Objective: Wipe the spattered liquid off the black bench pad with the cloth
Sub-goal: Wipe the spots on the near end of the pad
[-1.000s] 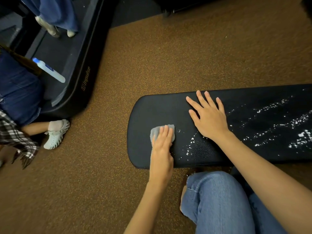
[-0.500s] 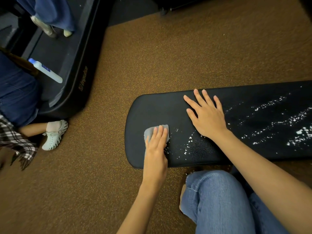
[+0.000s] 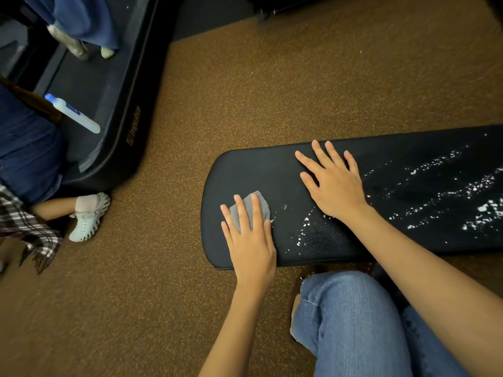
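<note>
The black bench pad (image 3: 253, 170) lies across the right half of the head view, its rounded end toward the left. White spattered liquid (image 3: 460, 197) streaks its right part, and a smaller patch of droplets (image 3: 302, 229) sits near the front edge. A small grey cloth (image 3: 260, 206) rests on the pad's left end. My left hand (image 3: 250, 238) presses flat on the cloth, fingers spread over it. My right hand (image 3: 332, 180) lies flat and open on the pad, just right of the cloth, holding nothing.
My knee in blue jeans (image 3: 351, 317) is just below the pad. A black treadmill (image 3: 109, 110) stands at upper left with a white bottle (image 3: 73, 114) on it. Another person's white shoe (image 3: 88, 217) and legs are at the left. Brown carpet (image 3: 272, 85) surrounds everything.
My left hand has slid the cloth a little leftward and toward the pad's front edge. My right hand has stayed flat on the pad.
</note>
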A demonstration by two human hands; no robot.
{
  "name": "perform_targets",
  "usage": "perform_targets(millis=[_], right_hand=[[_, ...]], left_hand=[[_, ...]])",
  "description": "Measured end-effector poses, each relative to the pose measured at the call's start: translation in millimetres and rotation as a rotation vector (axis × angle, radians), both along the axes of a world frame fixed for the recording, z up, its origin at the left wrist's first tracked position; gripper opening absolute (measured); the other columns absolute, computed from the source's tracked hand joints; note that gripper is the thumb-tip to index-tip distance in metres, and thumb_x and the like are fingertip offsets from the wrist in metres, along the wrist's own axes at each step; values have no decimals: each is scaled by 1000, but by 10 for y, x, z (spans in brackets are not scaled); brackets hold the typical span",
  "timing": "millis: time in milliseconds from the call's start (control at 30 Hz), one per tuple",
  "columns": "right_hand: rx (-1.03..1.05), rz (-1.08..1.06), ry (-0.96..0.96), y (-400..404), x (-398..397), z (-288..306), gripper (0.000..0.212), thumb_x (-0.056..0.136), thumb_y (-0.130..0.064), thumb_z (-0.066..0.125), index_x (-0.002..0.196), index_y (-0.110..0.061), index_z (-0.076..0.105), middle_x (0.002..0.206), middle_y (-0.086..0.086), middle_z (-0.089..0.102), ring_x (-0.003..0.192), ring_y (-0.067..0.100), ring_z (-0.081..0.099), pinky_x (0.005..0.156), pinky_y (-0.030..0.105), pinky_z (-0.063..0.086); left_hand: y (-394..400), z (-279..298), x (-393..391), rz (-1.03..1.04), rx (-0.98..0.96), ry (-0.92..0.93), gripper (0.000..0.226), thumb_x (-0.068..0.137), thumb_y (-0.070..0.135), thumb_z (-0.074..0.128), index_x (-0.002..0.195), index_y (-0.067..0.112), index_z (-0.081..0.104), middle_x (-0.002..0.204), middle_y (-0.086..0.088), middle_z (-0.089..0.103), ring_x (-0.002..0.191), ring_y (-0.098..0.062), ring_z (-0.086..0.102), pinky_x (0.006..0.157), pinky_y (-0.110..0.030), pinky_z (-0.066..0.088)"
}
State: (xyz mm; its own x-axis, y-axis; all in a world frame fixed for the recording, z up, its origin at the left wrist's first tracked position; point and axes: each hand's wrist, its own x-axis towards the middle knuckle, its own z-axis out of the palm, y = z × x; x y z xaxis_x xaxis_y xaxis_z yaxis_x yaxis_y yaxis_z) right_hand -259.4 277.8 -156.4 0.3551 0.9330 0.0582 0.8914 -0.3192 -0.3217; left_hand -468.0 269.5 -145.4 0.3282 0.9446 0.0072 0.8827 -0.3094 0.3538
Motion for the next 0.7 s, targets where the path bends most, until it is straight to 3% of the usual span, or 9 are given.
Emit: perform_targets(millis=[167,267,433,567,633,700], right_hand=[[4,1,2,5,11,0,47,101,-44,29,147,-41,24,160,-2,17,148,22,10,117,49,9],[12,1,3,5,6,-5,47,101,-44,30,147,-41,25,159,-1,19,148,22,11,117,49,10],[19,3,15,8,18,-5,46,101,-44,30,146,-41,26,159,-1,19,148,22,11,117,49,9],[17,-2,13,11,20,-6,46,101,-44,30,146,-41,26,159,-1,19,148,22,11,117,49,9],[15,0,8,20,9,-9,46,100,-44,30,146,-41,26,159,-1,20,148,23,11,117,49,9],[11,-3,7,26,3,-10,46,100,-44,30,146,-42,26,159,-1,20,148,23,11,117,49,9]], left_hand=[[231,-47,46,-20,-18,-39,58,105,8,34,159,10,12,167,-13,1,152,-39,-14,126,-49,2],[538,-36,75,-31,-11,-53,59,102,0,31,158,6,12,167,-14,2,152,-40,-13,125,-50,-1],[920,39,149,-100,-66,-74,52,107,6,27,158,8,15,167,-10,9,154,-34,-10,125,-48,1],[330,8,-285,-260,-54,-177,51,108,11,32,158,17,21,167,5,12,155,-19,-8,127,-39,2],[42,-9,-471,-245,-62,-192,50,109,22,28,158,22,20,166,14,8,154,-13,-9,125,-28,-3],[23,-19,-441,-214,-45,-155,50,108,24,26,158,20,20,166,12,8,155,-15,-9,125,-27,-5]])
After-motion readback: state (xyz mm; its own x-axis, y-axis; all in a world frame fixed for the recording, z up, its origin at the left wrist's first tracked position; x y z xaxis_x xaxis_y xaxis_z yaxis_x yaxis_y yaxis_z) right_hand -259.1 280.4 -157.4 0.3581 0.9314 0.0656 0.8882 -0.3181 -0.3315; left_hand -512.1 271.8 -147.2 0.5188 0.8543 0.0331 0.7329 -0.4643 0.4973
